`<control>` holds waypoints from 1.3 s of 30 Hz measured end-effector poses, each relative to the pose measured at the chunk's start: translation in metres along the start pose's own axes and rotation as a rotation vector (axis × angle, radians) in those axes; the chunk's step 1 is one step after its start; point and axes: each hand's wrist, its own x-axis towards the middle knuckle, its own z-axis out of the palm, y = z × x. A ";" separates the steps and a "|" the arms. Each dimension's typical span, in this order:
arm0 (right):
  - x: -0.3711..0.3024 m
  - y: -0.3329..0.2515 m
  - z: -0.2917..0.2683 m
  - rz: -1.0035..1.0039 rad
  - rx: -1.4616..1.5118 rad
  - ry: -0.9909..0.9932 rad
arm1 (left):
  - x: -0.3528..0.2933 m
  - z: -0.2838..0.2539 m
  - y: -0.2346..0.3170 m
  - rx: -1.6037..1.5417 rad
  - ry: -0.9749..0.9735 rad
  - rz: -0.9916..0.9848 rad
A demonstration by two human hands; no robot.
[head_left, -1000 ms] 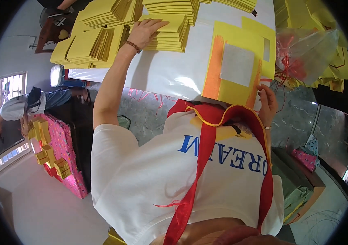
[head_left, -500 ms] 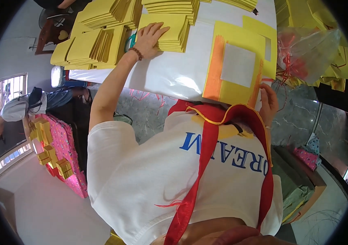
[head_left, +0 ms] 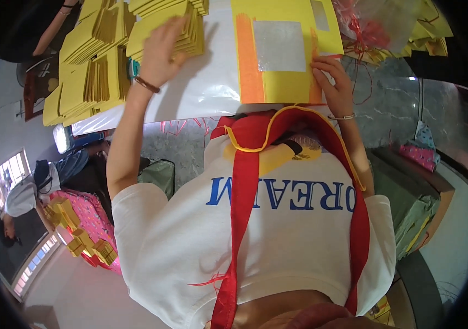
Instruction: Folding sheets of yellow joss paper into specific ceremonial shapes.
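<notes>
My left hand [head_left: 162, 52], somewhat blurred, is over a stack of folded yellow papers [head_left: 194, 38] on the white-covered table. Its fingers reach forward, the thumb stands apart, and I see nothing held in it. A large yellow sheet [head_left: 279, 88] with orange stripes down both sides and a silvery-grey rectangle [head_left: 279, 46] in its middle lies at the table's near edge. At the sheet's right stripe rests my right hand [head_left: 334, 82], fingers bent and slightly apart, fingertips touching the sheet.
More folded yellow stacks [head_left: 88, 82] fill the table's left part, beside a teal object [head_left: 133, 67]. Beyond the right edge lie a clear plastic bag [head_left: 393, 24] and red strings [head_left: 357, 46]. Another person's arm [head_left: 53, 33] shows at upper left; a seated person [head_left: 23, 197] is further left.
My left hand has come up off the stack and drawn back a little. The right hand has moved onto the sheet's right stripe. The whole view has shifted.
</notes>
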 end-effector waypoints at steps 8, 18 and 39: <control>0.002 0.002 0.002 -0.043 -0.040 0.033 | -0.006 0.033 0.111 -0.143 -0.189 0.344; -0.001 0.002 0.006 0.042 0.095 0.058 | 0.003 0.031 0.108 -0.575 -0.251 0.257; -0.012 0.020 0.006 -0.033 0.211 -0.079 | 0.016 0.051 0.075 -1.122 -0.549 -0.182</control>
